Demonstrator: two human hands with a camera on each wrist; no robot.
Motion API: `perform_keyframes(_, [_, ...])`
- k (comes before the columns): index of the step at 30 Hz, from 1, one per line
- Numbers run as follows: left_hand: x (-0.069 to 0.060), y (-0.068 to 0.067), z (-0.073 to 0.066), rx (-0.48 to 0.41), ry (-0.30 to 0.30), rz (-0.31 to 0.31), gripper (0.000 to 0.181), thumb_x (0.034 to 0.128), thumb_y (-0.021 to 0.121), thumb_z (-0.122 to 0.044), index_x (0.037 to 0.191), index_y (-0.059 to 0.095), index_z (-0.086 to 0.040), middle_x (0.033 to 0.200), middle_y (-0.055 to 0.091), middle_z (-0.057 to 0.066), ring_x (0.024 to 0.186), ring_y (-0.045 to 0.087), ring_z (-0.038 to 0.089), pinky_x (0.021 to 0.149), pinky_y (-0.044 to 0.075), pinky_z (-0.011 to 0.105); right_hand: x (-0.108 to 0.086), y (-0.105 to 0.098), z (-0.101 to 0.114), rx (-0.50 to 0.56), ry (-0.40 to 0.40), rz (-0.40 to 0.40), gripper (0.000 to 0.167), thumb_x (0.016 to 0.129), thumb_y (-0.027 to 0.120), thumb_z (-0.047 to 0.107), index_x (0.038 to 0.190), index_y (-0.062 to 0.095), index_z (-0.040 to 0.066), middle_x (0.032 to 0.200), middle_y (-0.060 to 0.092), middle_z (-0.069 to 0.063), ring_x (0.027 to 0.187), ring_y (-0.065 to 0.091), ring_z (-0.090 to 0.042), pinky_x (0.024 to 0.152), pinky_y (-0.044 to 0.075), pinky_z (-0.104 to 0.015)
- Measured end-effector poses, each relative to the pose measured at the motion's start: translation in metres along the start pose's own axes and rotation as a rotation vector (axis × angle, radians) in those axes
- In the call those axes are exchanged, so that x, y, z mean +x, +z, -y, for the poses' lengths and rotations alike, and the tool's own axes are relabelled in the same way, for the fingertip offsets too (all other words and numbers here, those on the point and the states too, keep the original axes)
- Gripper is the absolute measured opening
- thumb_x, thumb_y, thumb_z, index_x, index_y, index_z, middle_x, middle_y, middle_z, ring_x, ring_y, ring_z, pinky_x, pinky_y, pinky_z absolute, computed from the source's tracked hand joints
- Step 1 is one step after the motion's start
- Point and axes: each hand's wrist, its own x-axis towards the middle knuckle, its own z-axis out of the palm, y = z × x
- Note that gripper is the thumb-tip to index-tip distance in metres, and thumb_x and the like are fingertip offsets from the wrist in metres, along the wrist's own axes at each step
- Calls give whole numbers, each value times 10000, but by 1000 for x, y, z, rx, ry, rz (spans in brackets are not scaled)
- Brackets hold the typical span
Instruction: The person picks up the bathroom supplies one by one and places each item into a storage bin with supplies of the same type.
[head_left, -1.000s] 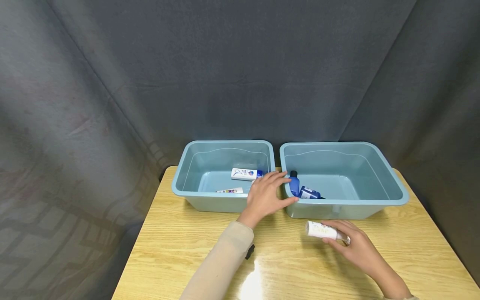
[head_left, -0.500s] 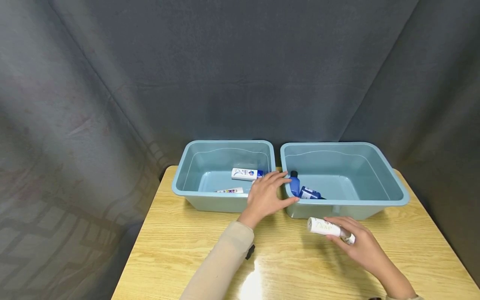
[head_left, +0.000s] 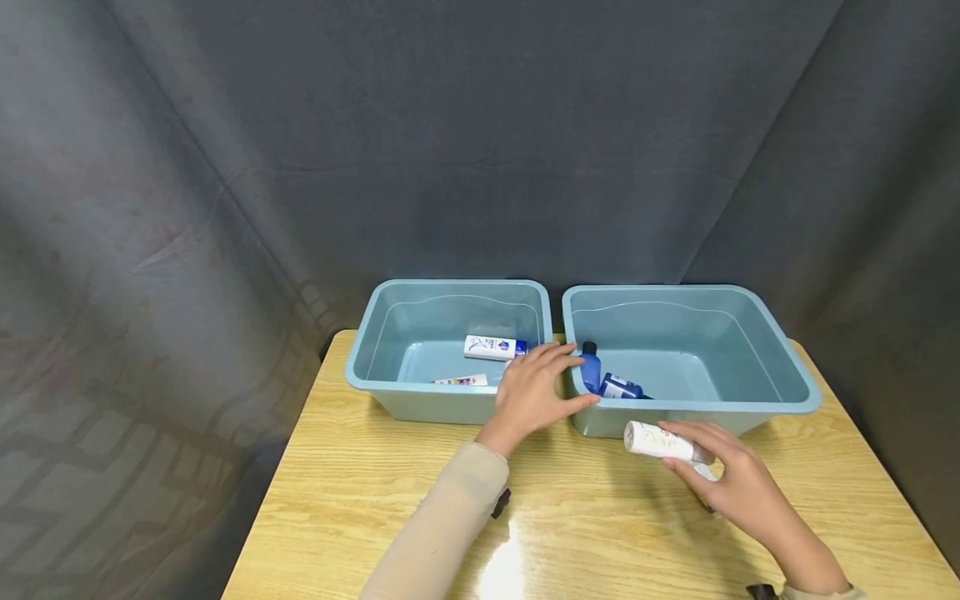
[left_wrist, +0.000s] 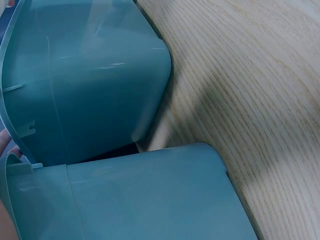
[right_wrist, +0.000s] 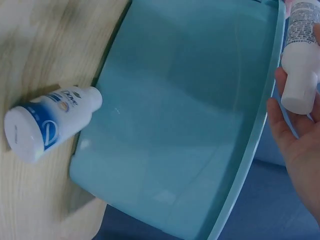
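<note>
My right hand [head_left: 738, 471] holds a white bottle [head_left: 654, 440] in front of the right bin [head_left: 780, 404], thumb and fingers on either side of it. In the right wrist view, fine print shows on this bottle [right_wrist: 301, 55]. A white and blue Dove bottle [right_wrist: 55, 122] is on the table by the bin; in the head view the right hand mostly hides it. My left hand [head_left: 528, 396] rests at the bins' neighbouring corners, fingers spread, touching the right bin's rim. Its fingertips [left_wrist: 5, 141] barely show in the left wrist view.
The left bin [head_left: 420, 387] holds a white bottle with a blue cap [head_left: 491, 347] and a printed white tube [head_left: 463, 380]. Inside the right bin lie a blue bottle with a black cap [head_left: 590, 371] and a dark blue bottle [head_left: 620, 387]. Grey curtains hang behind the wooden table [head_left: 360, 500].
My right hand has moved slightly right and toward the bin with the white bottle. Part of the Dove bottle now shows below it. The left hand has stayed in place.
</note>
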Motion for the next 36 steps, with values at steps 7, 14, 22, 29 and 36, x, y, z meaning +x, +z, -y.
perform_keyframes(7, [0,0,0,2,-7,0,698,849,465,-797,1405,543,-383,1545,378,-162,1424,337,132,1071,395,484,6,-4,-1,-2,-25,-19,560,677,880,5,1194,715,138,1117,685,-41,1073,491,93,865,346,-24])
perform_keyframes(14, [0,1,0,-16,-6,-4,698,849,472,-794,1406,544,-379,1543,384,-156,1423,341,142,1072,391,495,9,-10,-2,-5,-31,-45,576,660,881,-10,1190,718,144,1120,678,15,1079,481,107,886,332,-18])
perform_keyframes(22, [0,0,-1,-7,-8,9,703,850,459,-800,1412,535,-385,1547,374,-162,1429,326,133,1075,390,495,17,-20,-4,6,-50,-65,612,653,872,-43,1217,706,128,1142,659,24,1117,455,114,921,293,-2])
perform_keyframes(29, [0,1,0,-14,-3,-4,704,847,461,-802,1403,548,-378,1541,390,-152,1423,340,141,1068,395,497,24,-24,-5,1,-32,-64,581,700,859,-13,1236,699,143,1166,633,84,1110,443,114,908,282,-9])
perform_keyframes(36, [0,1,0,-8,2,-8,704,850,456,-802,1402,551,-375,1539,392,-152,1419,346,143,1068,397,493,29,-25,-7,-13,-20,-80,555,717,858,8,1236,701,130,1145,643,16,1096,438,116,881,293,-14])
